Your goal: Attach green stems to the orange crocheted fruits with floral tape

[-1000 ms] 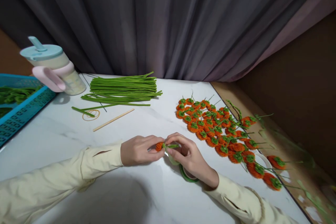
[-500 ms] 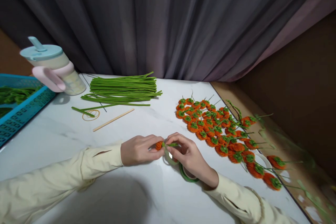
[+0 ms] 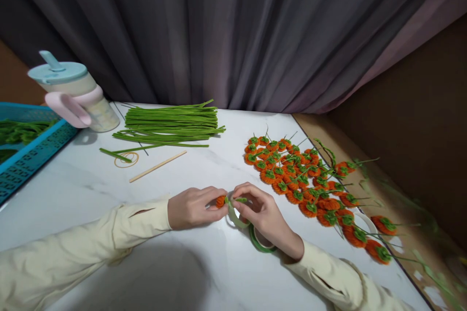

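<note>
Orange fuzzy pipe-cleaner blossom [image 3: 220, 201], green wire stem [image 3: 241, 199]: I note it pinched in left hand [image 3: 191, 208]; stem runs rightward from that grip into right hand [image 3: 263, 215], pinching stem and pale-green tape strip [image 3: 233, 215].

**Half-Seen Pieces Around the Hands**

Fingers of the left hand [image 3: 191, 208] cover most of the orange flower [image 3: 220, 201]. The right hand [image 3: 264, 216] hides part of the green tape roll [image 3: 260, 245] beneath it. Far left of the left hand, the blue basket [image 3: 25, 155] is cut off.
</note>
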`<state>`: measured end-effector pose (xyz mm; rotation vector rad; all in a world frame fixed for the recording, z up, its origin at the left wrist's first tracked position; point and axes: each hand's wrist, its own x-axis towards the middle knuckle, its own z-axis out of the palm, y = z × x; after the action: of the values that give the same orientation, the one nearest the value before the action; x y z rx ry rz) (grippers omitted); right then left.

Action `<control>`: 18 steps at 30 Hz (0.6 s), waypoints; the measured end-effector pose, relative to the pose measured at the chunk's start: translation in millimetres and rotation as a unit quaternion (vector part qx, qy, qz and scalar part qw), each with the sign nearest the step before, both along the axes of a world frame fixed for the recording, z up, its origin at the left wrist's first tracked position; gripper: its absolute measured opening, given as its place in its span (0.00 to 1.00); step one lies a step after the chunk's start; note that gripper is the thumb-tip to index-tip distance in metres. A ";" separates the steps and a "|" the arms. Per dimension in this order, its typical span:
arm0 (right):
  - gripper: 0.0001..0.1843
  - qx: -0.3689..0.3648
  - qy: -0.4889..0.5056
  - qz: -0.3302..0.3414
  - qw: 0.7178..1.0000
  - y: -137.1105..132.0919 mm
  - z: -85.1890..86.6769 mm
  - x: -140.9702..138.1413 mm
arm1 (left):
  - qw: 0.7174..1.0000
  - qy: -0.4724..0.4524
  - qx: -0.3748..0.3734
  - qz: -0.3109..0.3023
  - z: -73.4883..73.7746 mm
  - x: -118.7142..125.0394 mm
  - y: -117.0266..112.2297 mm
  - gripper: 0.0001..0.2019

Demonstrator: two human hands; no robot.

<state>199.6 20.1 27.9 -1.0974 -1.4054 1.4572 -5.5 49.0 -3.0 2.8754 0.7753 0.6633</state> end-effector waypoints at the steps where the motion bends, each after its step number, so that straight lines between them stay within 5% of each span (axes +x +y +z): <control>1: 0.10 0.016 -0.013 0.005 1.000 -0.1 0.6 0.4 | 1.000 0.000 0.004 -0.003 0.2 -0.1 0.0 0.11; 18: 0.05 0.060 -0.029 0.018 0.998 0.3 -1.4 0.4 | 1.000 -0.004 0.011 -0.010 2.9 1.2 0.0 0.10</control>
<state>200.0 20.5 26.5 -1.0516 -1.5398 1.3571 -4.2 49.0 -0.1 2.8947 0.7422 0.6854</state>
